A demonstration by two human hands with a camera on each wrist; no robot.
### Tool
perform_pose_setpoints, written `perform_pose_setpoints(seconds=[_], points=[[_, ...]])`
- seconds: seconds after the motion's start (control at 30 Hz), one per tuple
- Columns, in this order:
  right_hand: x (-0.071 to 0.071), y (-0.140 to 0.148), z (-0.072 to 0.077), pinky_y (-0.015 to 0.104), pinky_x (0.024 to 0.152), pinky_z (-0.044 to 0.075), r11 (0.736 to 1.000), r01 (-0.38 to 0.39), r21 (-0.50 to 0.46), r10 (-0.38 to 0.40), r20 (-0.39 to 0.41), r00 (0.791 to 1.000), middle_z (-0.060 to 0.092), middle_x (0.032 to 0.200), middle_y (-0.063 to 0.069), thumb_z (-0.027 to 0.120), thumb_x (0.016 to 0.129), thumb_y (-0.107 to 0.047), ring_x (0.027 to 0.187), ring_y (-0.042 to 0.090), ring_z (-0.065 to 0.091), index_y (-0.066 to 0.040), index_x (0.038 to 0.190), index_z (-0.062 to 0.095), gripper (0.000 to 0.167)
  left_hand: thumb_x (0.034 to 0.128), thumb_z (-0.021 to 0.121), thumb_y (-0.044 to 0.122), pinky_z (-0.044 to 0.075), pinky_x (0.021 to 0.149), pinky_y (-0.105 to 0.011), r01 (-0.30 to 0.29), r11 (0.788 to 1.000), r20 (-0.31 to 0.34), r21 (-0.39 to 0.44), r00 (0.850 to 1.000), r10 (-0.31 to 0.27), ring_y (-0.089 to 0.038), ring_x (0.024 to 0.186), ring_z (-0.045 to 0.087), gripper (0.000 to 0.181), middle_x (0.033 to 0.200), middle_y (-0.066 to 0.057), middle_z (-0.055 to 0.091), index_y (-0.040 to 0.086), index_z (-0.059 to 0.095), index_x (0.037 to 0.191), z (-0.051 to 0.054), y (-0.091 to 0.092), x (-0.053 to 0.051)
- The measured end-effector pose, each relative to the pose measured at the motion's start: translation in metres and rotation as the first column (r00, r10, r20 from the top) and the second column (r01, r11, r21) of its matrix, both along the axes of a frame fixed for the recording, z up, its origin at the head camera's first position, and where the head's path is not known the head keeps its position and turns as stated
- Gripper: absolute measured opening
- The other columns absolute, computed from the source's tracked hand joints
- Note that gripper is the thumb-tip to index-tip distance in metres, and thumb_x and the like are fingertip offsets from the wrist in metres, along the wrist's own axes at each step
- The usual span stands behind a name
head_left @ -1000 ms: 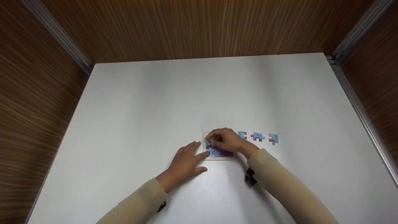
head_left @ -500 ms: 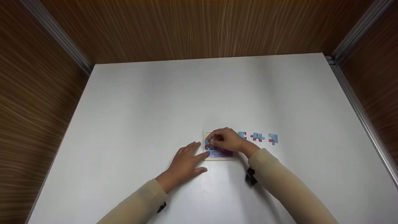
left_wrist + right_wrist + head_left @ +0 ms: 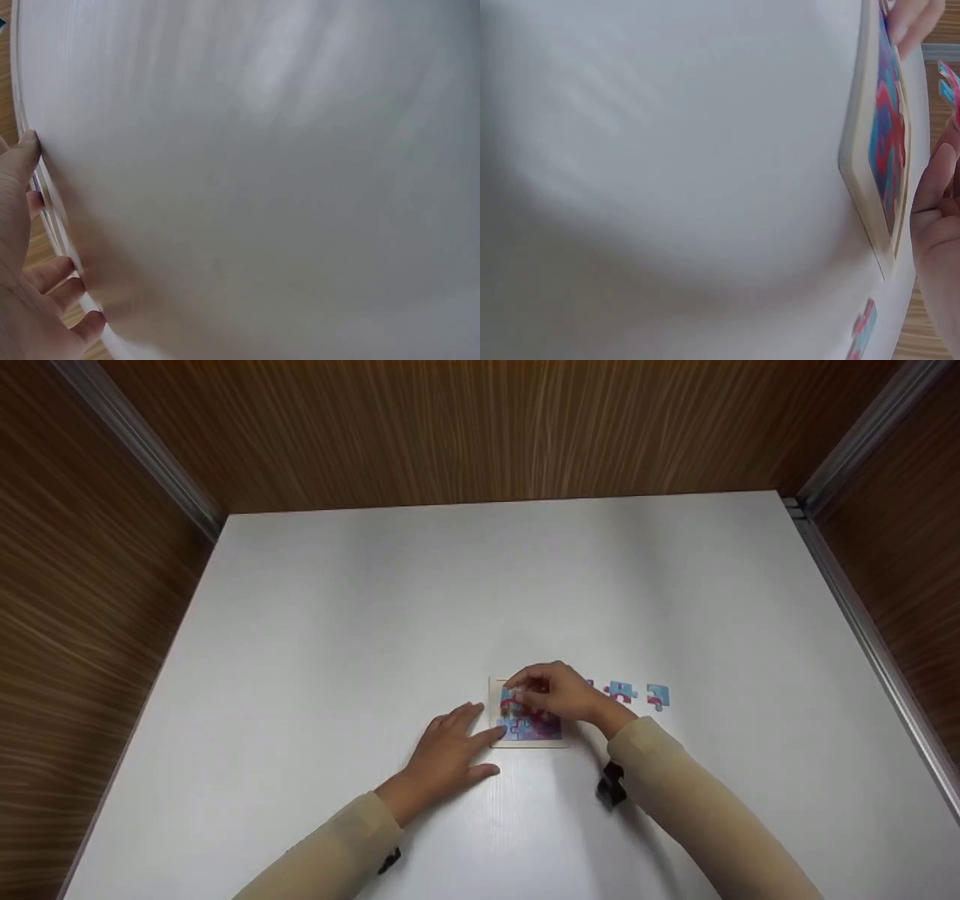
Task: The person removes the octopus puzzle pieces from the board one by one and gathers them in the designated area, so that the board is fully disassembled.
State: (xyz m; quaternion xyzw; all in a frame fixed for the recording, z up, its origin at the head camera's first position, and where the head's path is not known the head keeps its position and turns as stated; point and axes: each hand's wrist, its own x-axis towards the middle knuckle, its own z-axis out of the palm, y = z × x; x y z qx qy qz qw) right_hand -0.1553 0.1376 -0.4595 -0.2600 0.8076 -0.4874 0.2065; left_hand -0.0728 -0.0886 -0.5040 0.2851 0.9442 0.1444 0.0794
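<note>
A jigsaw puzzle tray point(image 3: 529, 744) with a pale wooden border lies on the white table, and joined pink, blue and purple pieces fill its near part. My right hand point(image 3: 559, 690) is over the tray and hides much of it. Between thumb and fingers it pinches a blue and pink puzzle piece point(image 3: 949, 88), which is raised off the tray in the right wrist view. My left hand point(image 3: 448, 746) rests by the tray's left edge with fingers spread. One of its fingers touches the tray's lower left.
To the right of the tray lie loose puzzle pieces: one mostly hidden behind my right hand, a middle piece point(image 3: 621, 691) and a far right piece point(image 3: 658, 696). Brown wood-grain panels point(image 3: 480, 431) stand along the table's back and sides.
My right hand has lifted slightly up and to the right, carrying the pinched piece with it. More of the tray's lower pieces show. My left hand has stayed in place.
</note>
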Motion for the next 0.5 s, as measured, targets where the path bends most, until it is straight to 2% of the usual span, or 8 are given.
perform_pose_setpoints(seconds=[0.1, 0.5], points=[[0.001, 0.005, 0.011, 0.027, 0.065, 0.043, 1.0, 0.008, -0.003, -0.008, -0.023, 1.0, 0.065, 0.092, 0.017, 0.06, 0.091, 0.002, 0.071, 0.019, 0.049, 0.007, 0.107, 0.066, 0.018, 0.0894, 0.059, 0.051, 0.03, 0.104, -0.049, -0.002, 1.0, -0.004, -0.003, 1.0, 0.002, -0.031, 0.138, 0.028, 0.056, 0.148, -0.015, 0.035, 0.027, 0.052, 0.139, 0.0, 0.0, 0.0], [-0.001, 0.03, 0.02, 0.026, 0.066, 0.041, 0.998, 0.045, 0.049, -0.044, -0.028, 0.999, 0.065, 0.094, 0.018, 0.06, 0.091, 0.002, 0.073, 0.019, 0.048, 0.007, 0.108, 0.066, 0.019, 0.0886, 0.061, 0.05, 0.027, 0.105, -0.05, -0.029, 1.0, 0.036, 0.001, 0.999, 0.029, -0.03, 0.138, 0.026, 0.057, 0.149, -0.013, 0.034, 0.029, 0.049, 0.14, 0.001, 0.002, 0.0]])
